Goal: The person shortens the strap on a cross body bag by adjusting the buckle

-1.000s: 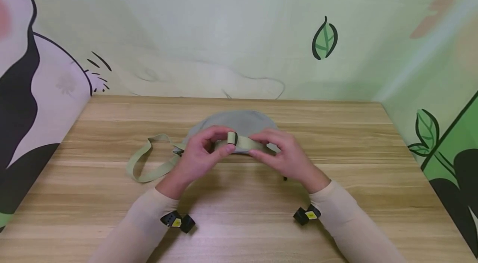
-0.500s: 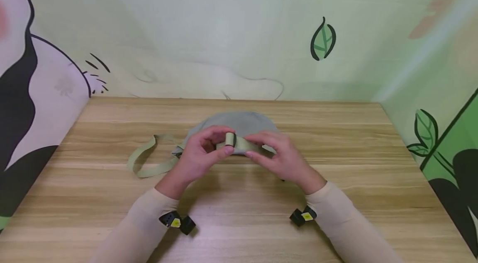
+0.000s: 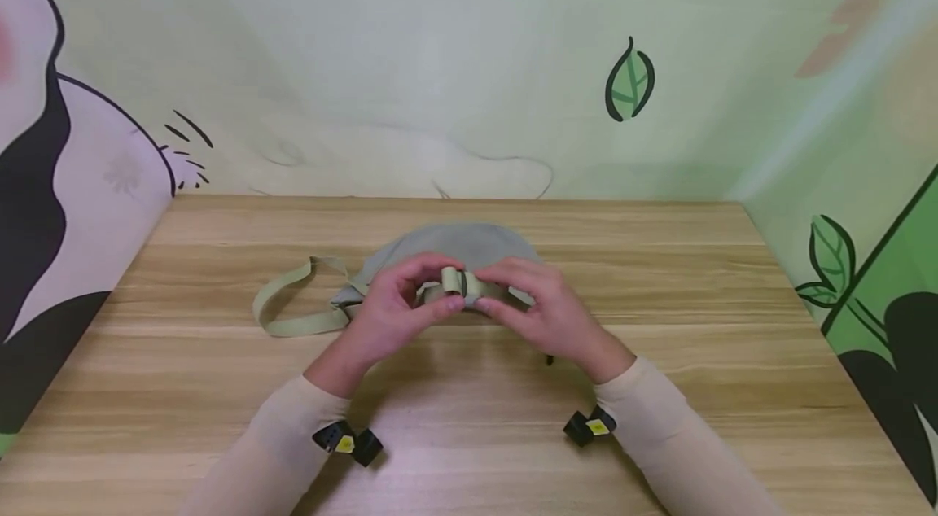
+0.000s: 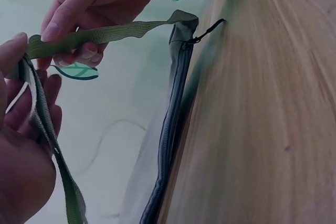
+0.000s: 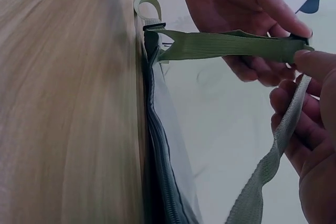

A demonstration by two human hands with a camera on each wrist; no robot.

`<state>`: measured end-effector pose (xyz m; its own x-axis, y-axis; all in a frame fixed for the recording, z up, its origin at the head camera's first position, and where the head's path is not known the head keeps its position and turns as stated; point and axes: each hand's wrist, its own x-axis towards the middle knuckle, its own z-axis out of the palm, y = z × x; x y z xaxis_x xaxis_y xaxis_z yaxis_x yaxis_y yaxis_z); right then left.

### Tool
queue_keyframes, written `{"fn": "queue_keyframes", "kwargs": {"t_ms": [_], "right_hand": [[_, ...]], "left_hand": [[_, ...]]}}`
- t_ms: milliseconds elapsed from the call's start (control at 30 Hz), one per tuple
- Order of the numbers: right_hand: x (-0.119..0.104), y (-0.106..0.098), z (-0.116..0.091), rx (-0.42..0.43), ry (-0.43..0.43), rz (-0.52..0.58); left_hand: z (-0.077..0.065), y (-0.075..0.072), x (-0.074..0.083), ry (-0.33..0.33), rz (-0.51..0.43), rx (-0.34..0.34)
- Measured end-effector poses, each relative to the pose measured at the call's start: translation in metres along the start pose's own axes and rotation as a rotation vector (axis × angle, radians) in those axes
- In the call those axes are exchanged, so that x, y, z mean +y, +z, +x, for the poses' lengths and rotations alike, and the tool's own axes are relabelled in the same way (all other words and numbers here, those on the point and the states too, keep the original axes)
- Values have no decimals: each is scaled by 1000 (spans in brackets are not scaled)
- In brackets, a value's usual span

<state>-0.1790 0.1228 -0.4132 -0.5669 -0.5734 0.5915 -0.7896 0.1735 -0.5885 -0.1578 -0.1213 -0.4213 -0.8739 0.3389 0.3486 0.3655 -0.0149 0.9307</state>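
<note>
A grey zippered bag [image 3: 469, 238] with a pale green webbing strap [image 3: 267, 308] lies on the table. Above its near edge my left hand [image 3: 396, 300] pinches a folded loop of the strap between thumb and fingers, right beside a dark strap slider [image 3: 464, 282]. My right hand [image 3: 550, 306] pinches the strap just right of the slider, its fingertips close to the left hand's. In the left wrist view the strap runs from the right hand down to the bag's corner, near a zipper [image 4: 167, 140] with a dark pull cord [image 4: 212, 26]. Both palms partly hide the bag.
The wooden table [image 3: 454, 418] meets a light green printed wall cloth [image 3: 366, 68] at its back edge. A loose loop of strap rests left of the bag. Each sleeved forearm carries a small black camera, one left [image 3: 348, 443] and one right [image 3: 589, 426].
My right hand has shifted left along the strap, so both hands are closer together at the slider. The loose strap loop on the left has changed shape slightly.
</note>
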Motion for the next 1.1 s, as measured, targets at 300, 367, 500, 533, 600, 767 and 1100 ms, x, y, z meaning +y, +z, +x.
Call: {"fn": "queue_keyframes", "kwargs": {"t_ms": [300,367,500,533,600,767,1100], "right_hand": [[-2,1,3,-11,-60,-103],[-1,1,3,-10,-77,-123],[-2,3,3,-4,-105,-150],[-3,3,4,-4,-110,-157],[-5,3,4,-8,-106,-164],[-11,3,5,-31,-35,-167],[-6,0,-2,-51,113,-141]], "left_hand": [[1,1,1,28,103,21],[1,1,0,49,96,28],[1,2,-3,97,113,37],[2,2,-4,105,116,34],[2,3,-5,115,125,26],[2,3,-6,125,116,34],[1,1,-9,189,4,146]]}}
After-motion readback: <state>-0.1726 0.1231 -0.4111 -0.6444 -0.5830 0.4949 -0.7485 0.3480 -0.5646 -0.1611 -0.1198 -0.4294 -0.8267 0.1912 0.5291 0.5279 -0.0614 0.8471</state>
